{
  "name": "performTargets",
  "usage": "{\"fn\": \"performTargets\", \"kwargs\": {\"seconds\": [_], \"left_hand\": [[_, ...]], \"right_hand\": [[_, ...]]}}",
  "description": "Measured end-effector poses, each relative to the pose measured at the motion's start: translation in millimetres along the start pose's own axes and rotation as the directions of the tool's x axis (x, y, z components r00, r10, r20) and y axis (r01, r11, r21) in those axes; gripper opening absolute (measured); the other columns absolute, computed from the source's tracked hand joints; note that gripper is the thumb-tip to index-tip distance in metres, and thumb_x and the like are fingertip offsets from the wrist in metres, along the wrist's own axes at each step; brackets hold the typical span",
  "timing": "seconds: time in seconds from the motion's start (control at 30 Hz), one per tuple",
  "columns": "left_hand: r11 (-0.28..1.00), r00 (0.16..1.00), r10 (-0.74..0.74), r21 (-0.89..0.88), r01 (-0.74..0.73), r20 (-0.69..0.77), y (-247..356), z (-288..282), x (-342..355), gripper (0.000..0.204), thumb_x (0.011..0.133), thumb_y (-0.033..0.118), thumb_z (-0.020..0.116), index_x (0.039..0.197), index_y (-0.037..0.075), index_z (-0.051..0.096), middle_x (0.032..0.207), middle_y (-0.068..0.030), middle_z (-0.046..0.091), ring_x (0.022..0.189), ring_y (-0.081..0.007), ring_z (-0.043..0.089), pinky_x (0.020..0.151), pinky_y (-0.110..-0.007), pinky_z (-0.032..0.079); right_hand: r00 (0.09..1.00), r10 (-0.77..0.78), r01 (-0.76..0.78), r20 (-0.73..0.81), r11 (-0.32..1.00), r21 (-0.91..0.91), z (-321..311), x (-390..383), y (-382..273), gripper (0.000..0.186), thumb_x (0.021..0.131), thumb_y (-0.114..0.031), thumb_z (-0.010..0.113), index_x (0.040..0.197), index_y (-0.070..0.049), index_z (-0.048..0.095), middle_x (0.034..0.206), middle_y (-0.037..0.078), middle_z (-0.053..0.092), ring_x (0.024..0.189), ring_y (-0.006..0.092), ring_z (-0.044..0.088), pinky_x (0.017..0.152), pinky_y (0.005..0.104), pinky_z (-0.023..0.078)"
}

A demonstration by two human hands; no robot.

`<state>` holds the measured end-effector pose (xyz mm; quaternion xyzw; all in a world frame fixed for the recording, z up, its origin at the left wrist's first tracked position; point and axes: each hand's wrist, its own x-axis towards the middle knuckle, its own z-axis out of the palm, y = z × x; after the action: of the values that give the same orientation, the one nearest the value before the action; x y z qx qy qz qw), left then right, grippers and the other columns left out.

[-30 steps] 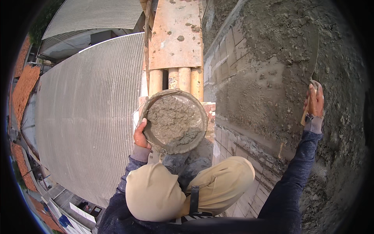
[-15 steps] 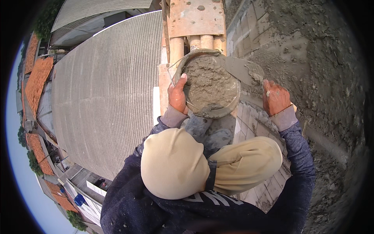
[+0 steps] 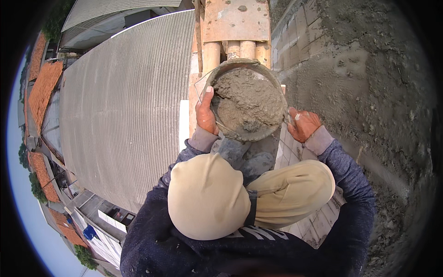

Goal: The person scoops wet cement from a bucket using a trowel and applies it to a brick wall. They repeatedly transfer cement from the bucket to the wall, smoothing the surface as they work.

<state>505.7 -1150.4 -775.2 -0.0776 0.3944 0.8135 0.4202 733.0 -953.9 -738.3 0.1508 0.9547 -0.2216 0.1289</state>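
Note:
A round bucket [image 3: 269,72] full of wet grey mortar [image 3: 249,99] is in front of me, its thin wire handle hanging by the left side. My left hand [image 3: 207,114] is closed on the left rim, thumb over the edge. At the right rim, my right hand [image 3: 304,124] is closed around the trowel [image 3: 288,115]. Most of the blade is hidden now; only a narrow grey piece shows between the fingers and the bucket.
Beyond the bucket lies a mortar-spotted board [image 3: 236,21] over several round poles [image 3: 248,49]. A corrugated roof [image 3: 124,111] spreads out on the left. On the right, a brick wall [image 3: 295,34] meets a rough mortar-covered surface [image 3: 341,87].
My right hand has moved left and down to the bucket's rim. The trowel blade, flat and visible right of the bucket before, has turned mostly out of sight. My left hand keeps its grip.

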Motion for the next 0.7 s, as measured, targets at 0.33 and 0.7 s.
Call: {"fn": "performTargets", "kwargs": {"seconds": [0.33,0.7], "left_hand": [[0.994,0.992,-0.110,-0.011,0.110,-0.060,3,-53,11,0.043,0.094,0.024,0.055,0.130,0.000,0.052,0.126,-0.0135,0.059,0.112,-0.0275,0.059,0.099,-0.040,0.046],[0.991,0.989,-0.129,0.011,0.130,-0.076,8,-79,17,0.043,0.093,0.024,0.057,0.127,-0.002,0.054,0.125,-0.0144,0.060,0.115,-0.0299,0.057,0.102,-0.042,0.043]], "right_hand": [[0.995,0.032,-0.042,0.095,0.993,0.107,-10,13,-15,0.037,0.084,-0.022,0.059,0.113,-0.002,0.048,0.083,0.023,0.065,0.078,0.0428,0.063,0.068,0.0521,0.049],[0.838,0.261,-0.501,0.479,0.017,0.866,-63,1,79,0.032,0.094,-0.022,0.062,0.120,-0.008,0.050,0.070,0.001,0.056,0.048,0.0066,0.049,0.045,0.0231,0.042]]}}
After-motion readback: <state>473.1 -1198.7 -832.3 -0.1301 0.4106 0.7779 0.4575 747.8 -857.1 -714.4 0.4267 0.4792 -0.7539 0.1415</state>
